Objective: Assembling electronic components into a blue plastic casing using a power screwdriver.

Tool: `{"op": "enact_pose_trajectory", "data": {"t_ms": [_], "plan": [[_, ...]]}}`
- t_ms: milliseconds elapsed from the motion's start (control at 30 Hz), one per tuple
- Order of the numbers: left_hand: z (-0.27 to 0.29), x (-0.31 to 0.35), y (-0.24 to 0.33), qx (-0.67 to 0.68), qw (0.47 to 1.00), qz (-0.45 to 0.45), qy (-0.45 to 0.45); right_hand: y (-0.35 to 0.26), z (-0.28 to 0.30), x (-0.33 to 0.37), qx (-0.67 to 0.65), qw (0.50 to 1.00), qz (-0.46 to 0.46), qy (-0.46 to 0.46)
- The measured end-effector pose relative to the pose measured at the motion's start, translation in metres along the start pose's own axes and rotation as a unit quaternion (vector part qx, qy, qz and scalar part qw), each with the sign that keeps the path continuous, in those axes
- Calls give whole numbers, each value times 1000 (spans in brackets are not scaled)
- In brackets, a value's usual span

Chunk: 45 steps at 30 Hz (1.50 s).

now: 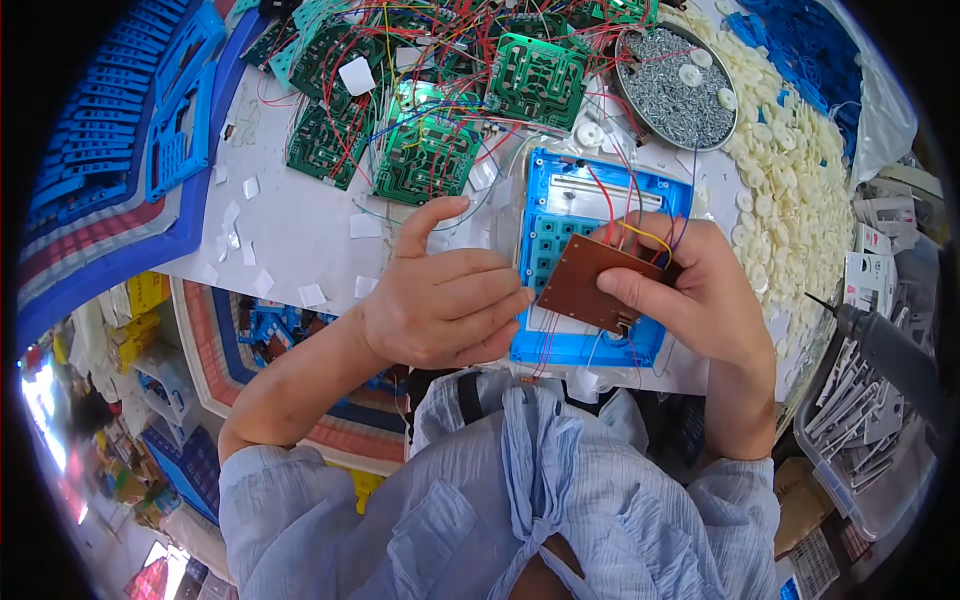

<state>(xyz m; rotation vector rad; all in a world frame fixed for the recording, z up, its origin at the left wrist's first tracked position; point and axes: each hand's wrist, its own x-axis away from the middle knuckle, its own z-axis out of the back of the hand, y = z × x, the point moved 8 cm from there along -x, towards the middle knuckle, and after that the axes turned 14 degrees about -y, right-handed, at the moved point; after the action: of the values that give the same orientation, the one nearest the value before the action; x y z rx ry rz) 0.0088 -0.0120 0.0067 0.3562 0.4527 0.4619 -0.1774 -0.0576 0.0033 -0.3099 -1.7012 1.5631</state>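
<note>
My right hand [690, 290] grips a brown circuit board [585, 282] by its right edge, thumb on top. Red, yellow and dark wires run from the board's far side. Beneath it lies a blue plastic casing [538, 190], tilted slightly on the table, with a dark green keypad [545, 245] set in its left part. My left hand [440, 290] is beside the casing's left edge, fingers stretched out and forefinger raised. Its fingertips come close to the board's left corner; whether they touch anything is unclear.
Green circuit boards [430, 145] with tangled wires pile up at the far side. A round dish of screws [675, 90] stands beside heaped cream plastic discs [790, 200]. Blue casings [185, 130] fill a bin at left. A power screwdriver [880, 345] hangs at right above a tray of metal parts [865, 415].
</note>
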Motion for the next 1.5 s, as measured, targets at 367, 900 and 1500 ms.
{"op": "enact_pose_trajectory", "data": {"t_ms": [367,900,1500], "plan": [[3,-5,2,8,1000,-3,10,7,2,-24,-32,998,-33,-45],[5,-6,1,27,999,18,-36,-17,0,-34,296,955,30,5],[0,-27,2,-18,990,5,-139,-23,-65,27,576,817,36,-23]]}}
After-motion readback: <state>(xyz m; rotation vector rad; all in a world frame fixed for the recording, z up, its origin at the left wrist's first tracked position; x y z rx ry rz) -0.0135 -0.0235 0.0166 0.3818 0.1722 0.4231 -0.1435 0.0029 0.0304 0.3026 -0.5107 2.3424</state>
